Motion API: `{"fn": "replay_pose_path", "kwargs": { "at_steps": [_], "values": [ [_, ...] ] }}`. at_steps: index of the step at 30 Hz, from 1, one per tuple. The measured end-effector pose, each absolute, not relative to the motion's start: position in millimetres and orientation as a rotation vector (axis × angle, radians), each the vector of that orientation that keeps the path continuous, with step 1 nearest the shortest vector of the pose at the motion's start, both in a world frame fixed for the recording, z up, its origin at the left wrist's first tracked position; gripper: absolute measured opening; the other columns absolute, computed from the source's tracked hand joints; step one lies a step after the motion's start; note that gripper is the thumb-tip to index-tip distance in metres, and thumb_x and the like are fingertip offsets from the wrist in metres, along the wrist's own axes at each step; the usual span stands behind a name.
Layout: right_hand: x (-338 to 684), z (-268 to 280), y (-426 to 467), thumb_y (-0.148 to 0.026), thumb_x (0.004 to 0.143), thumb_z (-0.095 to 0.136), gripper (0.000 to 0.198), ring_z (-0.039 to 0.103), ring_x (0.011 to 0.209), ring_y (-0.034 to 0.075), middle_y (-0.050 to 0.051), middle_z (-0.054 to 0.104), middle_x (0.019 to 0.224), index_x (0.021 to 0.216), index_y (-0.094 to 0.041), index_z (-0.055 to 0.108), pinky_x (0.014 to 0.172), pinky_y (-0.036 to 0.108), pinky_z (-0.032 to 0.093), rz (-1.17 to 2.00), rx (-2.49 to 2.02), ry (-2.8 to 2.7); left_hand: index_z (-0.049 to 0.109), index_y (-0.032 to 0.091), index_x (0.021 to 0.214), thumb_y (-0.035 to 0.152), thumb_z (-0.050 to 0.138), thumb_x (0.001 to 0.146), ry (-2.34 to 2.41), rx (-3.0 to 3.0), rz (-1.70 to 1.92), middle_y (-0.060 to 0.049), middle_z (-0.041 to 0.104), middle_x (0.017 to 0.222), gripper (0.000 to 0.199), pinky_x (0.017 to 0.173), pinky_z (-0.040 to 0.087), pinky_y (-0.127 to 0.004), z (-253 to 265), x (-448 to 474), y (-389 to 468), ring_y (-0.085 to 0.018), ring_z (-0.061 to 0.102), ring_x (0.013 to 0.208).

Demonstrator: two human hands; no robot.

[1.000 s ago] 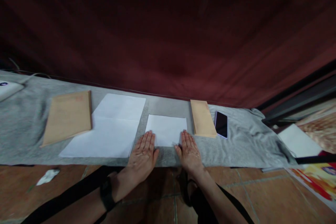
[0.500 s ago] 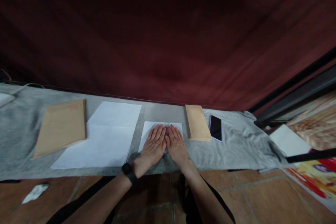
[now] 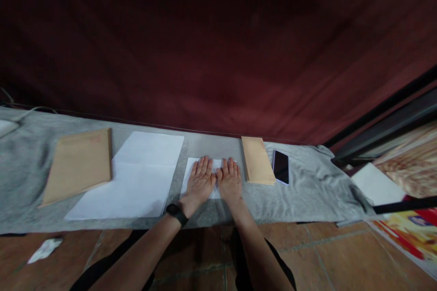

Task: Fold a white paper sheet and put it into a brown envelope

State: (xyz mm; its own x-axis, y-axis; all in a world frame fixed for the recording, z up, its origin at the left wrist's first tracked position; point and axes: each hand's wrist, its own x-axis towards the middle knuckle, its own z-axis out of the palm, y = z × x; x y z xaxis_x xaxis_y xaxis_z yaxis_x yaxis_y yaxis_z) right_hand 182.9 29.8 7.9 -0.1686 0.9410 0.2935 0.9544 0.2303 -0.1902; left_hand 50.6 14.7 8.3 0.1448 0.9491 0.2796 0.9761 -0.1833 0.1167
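Observation:
A white folded sheet of paper (image 3: 186, 173) lies on the grey cloth in front of me, partly covered by both hands. My left hand (image 3: 201, 181), with a black band on its wrist, presses flat on the paper's left half, fingers stretched out. On the right half rests my right hand (image 3: 230, 182), also flat, palm down. The thumbs nearly meet at the middle. Left of the hands are larger white sheets (image 3: 139, 186) with a crease across them. To the right lies a stack of narrow tan envelopes (image 3: 257, 160).
A purple-edged phone (image 3: 281, 166) lies right of the envelopes. Large brown envelopes (image 3: 80, 161) overlap the white sheets' left side. The grey cloth (image 3: 317, 186) covers a narrow surface backed by a dark red curtain (image 3: 218, 54). A crumpled white scrap (image 3: 45, 250) is on the tiled floor.
My hands have moved apart at the fingertips, the left one slightly left and the right one slightly right, staying flat on the paper. The fingers point more straight ahead now.

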Motion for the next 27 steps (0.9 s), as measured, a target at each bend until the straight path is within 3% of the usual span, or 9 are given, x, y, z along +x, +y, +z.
{"fn": "replay_pose_path", "kwargs": {
  "at_steps": [10,21,27],
  "values": [
    [185.0,-3.7,30.1,-0.042,0.104,0.038,0.06,0.043,0.139,0.037,0.032,0.04,0.151,0.147,0.0,0.042,0.112,0.056,0.035,-0.196,-1.789,-1.998,0.041,0.004,0.148,0.043,0.037,0.098,-2.076,-2.187,-0.38,-0.021,0.038,0.156,0.064,0.122,0.021,-0.049,15.8,36.9,7.1,-0.031,0.033,0.147],
    [187.3,0.6,29.7,-0.043,0.104,0.036,0.061,0.037,0.143,0.037,0.028,0.035,0.155,0.15,-0.003,0.039,0.115,0.055,0.031,-0.168,-1.85,-2.046,0.038,0.001,0.149,0.045,0.039,0.098,-2.163,-2.206,-0.333,-0.024,0.034,0.157,0.067,0.122,0.019,-0.048,30.1,29.7,-3.3,-0.034,0.028,0.149],
    [173.7,10.1,13.0,-0.038,0.106,0.028,0.058,0.023,0.15,0.03,0.02,0.028,0.161,0.154,-0.006,0.033,0.119,0.052,0.026,-0.065,-1.661,-2.189,0.041,0.006,0.149,0.036,0.036,0.099,-2.126,-2.267,-0.375,-0.02,0.036,0.158,0.059,0.121,0.018,-0.052,27.0,30.1,-3.7,-0.033,0.029,0.149]
  ]
}}
